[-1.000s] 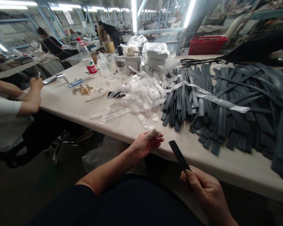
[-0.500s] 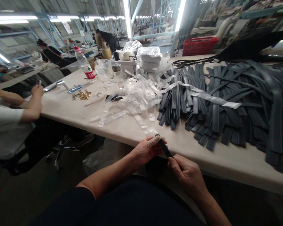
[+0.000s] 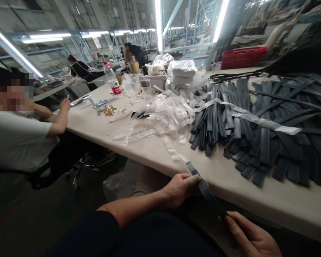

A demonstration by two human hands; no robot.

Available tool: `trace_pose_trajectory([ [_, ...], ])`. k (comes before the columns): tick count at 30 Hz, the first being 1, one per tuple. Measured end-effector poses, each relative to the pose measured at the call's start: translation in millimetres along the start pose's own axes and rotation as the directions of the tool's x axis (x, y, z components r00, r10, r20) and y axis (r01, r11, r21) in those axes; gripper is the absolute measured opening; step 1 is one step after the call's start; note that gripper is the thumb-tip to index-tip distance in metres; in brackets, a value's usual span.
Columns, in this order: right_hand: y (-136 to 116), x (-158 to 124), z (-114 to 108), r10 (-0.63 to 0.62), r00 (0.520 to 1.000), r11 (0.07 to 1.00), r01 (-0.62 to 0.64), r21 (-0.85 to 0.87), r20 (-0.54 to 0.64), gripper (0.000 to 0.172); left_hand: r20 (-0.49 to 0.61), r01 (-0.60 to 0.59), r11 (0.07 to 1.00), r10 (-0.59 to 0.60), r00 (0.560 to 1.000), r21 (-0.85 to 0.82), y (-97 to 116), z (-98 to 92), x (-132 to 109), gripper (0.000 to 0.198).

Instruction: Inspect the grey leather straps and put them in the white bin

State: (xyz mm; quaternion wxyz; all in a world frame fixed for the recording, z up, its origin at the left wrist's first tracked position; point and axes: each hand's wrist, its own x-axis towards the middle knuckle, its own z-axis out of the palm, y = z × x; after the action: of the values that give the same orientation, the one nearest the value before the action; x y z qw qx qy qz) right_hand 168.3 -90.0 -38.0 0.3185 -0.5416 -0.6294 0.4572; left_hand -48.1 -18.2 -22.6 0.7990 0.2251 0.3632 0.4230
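Note:
A dark grey strap [image 3: 212, 198] stretches between my two hands at the table's front edge. Near its far end, my left hand [image 3: 178, 191] pinches it, with a pale covering on the thumb. Lower and to the right, my right hand [image 3: 250, 232] grips the strap further along; part of that hand runs toward the bottom of the view. The strap's far tip pokes out beyond my left thumb, close to a white tape strip [image 3: 166, 141] on the table. To the right lies a large pile of similar dark straps [image 3: 264, 142].
On the table [image 3: 149, 157] lie crumpled clear plastic strips [image 3: 168, 110], small brass-coloured pieces [image 3: 108, 111], a bottle with a red label [image 3: 114, 84] and a lidded glass jar [image 3: 146, 89]. A red basket [image 3: 243, 57] stands behind. A seated person [image 3: 18, 142] is at the left.
My right hand has moved down and right, away from my left, so a longer stretch of strap shows between them. The view has swung left, bringing more of the seated person into sight.

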Motion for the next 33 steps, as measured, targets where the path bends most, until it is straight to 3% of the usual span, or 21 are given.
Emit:
trace_pose_trajectory([
  [3, -10.2, 1.5, 3.8, -0.006, 1.0, 1.0, 0.006, 0.008, -0.021, 0.036, 0.045, 0.079, 0.997, -0.078, 0.996, -0.006, -12.2, 5.8, -4.6, 0.047],
  [8, -7.8, -7.8, 0.0, -0.003, 1.0, 1.0, 0.003, -0.019, 0.002, 0.04, -0.066, 0.032, 0.999, -0.034, 0.997, -0.041, -8.1, 3.0, -5.9, 0.046],
  [14, -4.0, -17.6, 6.1, 0.059, 0.997, 0.998, -0.058, -0.012, 0.058, 0.043, -0.042, 0.032, 0.997, -0.029, 0.999, 0.073, -14.1, 6.0, -8.5, 0.044],
  [20, -8.6, -12.9, 6.6, 0.058, 0.996, 0.997, -0.055, 0.048, -0.073, 0.039, -0.04, 0.094, 0.989, -0.09, 0.995, 0.116, -22.9, 12.2, -15.1, 0.051],
  [23, -9.8, -11.8, 5.3, 0.048, 0.993, 0.995, -0.038, 0.094, -0.105, 0.037, -0.031, 0.137, 0.987, -0.135, 0.99, 0.085, -23.8, 9.8, -16.7, 0.052],
  [26, -10.4, -14.3, 4.0, 0.004, 0.999, 0.996, 0.001, 0.095, -0.048, 0.037, -0.054, 0.165, 0.986, -0.165, 0.985, -0.008, -20.6, 2.6, -18.0, 0.056],
  [33, -11.0, -17.2, 6.5, -0.032, 0.998, 0.997, 0.029, 0.067, 0.045, 0.04, -0.183, -0.033, 0.981, -0.003, 0.983, -0.191, -3.3, -11.7, -21.4, 0.054],
])
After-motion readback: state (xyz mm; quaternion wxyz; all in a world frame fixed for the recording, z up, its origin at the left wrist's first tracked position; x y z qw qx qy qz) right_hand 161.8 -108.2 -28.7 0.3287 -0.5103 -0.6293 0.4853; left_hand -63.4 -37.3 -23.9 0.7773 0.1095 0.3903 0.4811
